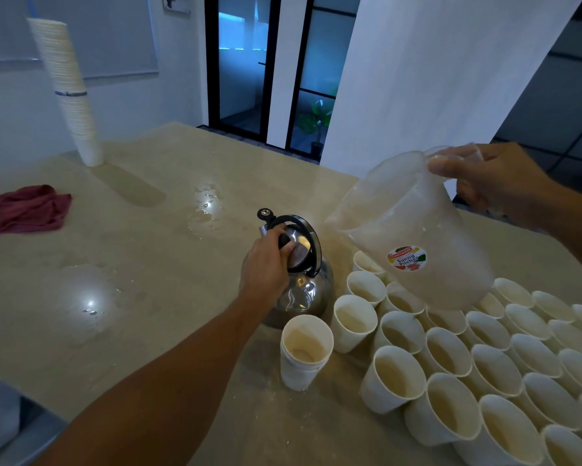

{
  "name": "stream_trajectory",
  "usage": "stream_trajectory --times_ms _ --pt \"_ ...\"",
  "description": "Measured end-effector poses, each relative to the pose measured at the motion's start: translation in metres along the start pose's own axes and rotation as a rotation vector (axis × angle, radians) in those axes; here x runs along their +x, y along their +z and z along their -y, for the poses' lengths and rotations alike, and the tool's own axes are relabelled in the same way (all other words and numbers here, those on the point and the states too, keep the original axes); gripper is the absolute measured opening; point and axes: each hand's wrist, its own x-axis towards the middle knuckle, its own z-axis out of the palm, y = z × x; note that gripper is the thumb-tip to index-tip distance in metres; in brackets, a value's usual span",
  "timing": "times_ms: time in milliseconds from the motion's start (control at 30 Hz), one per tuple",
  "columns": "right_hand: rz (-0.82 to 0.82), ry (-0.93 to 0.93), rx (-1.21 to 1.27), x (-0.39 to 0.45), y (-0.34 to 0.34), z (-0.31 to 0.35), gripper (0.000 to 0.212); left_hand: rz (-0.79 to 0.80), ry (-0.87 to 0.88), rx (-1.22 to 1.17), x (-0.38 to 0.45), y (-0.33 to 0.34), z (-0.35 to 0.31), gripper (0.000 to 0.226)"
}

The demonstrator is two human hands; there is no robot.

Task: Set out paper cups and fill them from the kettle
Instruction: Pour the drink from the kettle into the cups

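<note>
Beige table [155, 250]: extends beneath and beyond both hands, its surface wet with puddles [205, 203] ahead and to the left of the left hand. Paper cups [484, 361]: many white cups stand packed rim to rim, below the right hand and to the right of the left forearm; a short nested stack of cups [304, 351] stands apart at their left edge, just right of the left forearm. Plastic pitcher [414, 230]: translucent, with a round sticker on its side, held in the air above the far rows of cups and tilted, its mouth pointing toward the kettle. Tall cup stack [69, 92]: leaning, far ahead and left of the left hand. Kettle [308, 277]: polished steel with a black arched handle, standing on the table directly under the left hand, just left of the nearest cups. Red cloth [23, 210]: crumpled, far to the left of the left hand. Right hand [488, 183]: fingers curled round the pitcher's handle at its upper rim. Left hand [266, 267]: fingers pinching the black knob of the kettle's lid [298, 248], which is tilted.
</note>
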Motion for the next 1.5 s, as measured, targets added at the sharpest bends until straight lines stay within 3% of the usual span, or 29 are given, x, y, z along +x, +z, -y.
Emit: stream_trajectory --times_ms 200,433,767,933,1033,1233,1300,1500 --pt "0.044 -0.028 -0.041 0.014 -0.003 -0.008 0.03 0.197 0.109 -0.086 0.012 -0.01 0.01 0.027" --pt "0.137 -0.041 -0.088 0.028 0.002 -0.006 0.022 0.245 0.208 -0.09 0.021 -0.015 0.019 0.025" --pt "0.167 -0.033 -0.143 0.039 0.006 -0.008 0.027 0.358 0.219 -0.01 0.055 -0.035 0.008 0.036" --pt "0.161 -0.004 -0.116 0.045 0.011 -0.008 0.037 0.401 0.292 -0.056 0.063 -0.052 0.013 0.016" --pt "0.172 0.002 -0.138 0.046 0.013 -0.007 0.034 0.249 0.173 -0.247 0.056 -0.051 0.022 0.007" --pt "0.179 0.0 -0.158 0.049 0.019 -0.003 0.046 -0.025 -0.356 -0.973 0.027 -0.036 0.012 0.021" --pt "0.184 0.003 -0.157 0.05 0.022 -0.002 0.047 -0.063 -0.426 -1.004 0.018 -0.027 0.009 0.022" --pt "0.221 0.009 -0.205 0.052 0.026 0.003 0.05 -0.068 -0.424 -0.89 0.007 -0.014 0.004 0.025"
